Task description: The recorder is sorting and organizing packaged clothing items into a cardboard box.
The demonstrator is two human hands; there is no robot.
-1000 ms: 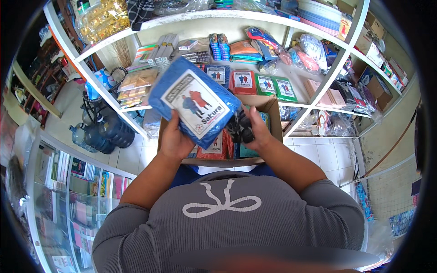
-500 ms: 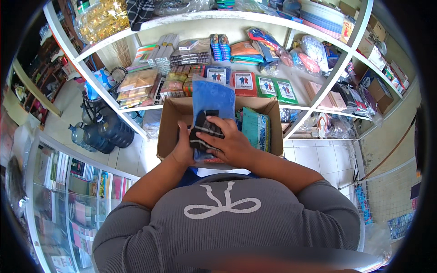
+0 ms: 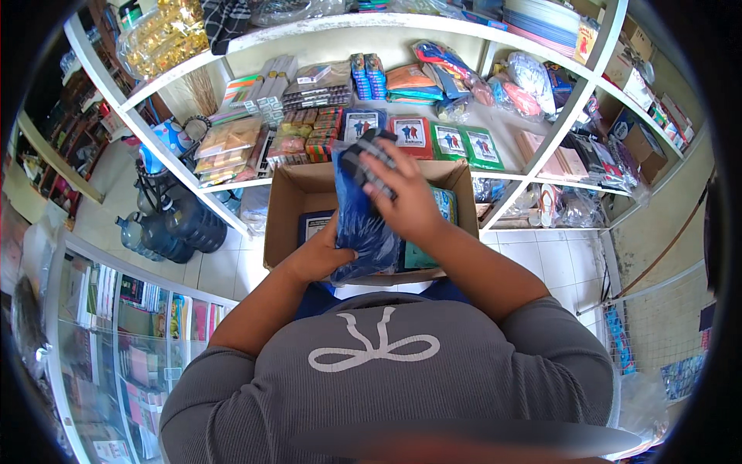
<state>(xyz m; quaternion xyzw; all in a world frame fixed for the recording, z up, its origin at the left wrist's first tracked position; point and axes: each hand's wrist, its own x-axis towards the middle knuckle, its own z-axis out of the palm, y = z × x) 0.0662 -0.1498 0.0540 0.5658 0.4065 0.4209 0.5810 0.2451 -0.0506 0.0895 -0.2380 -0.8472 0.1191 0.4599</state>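
Observation:
A blue plastic-wrapped package (image 3: 362, 238) stands tilted up over an open cardboard box (image 3: 287, 185). My left hand (image 3: 318, 255) grips its lower left edge, with the thumb across the front. My right hand (image 3: 403, 193) holds a dark cloth with pale stripes (image 3: 366, 158) against the upper part of the package, fingers spread over the fabric. Inside the box, a teal packet (image 3: 444, 205) shows at the right, and a dark blue packet with a white label (image 3: 313, 224) at the left, partly covered by my arm and the package.
Behind the box, a white shelf (image 3: 502, 131) carries red (image 3: 411, 127) and green packets (image 3: 468, 147), and stacked boxes. Large water bottles (image 3: 185, 224) stand on the floor at left. A glass display case (image 3: 139, 332) is near my left side.
My right hand and the cloth have moved up along the package. My left hand has shifted down to the package's lower left edge, uncovering the labelled packet in the box.

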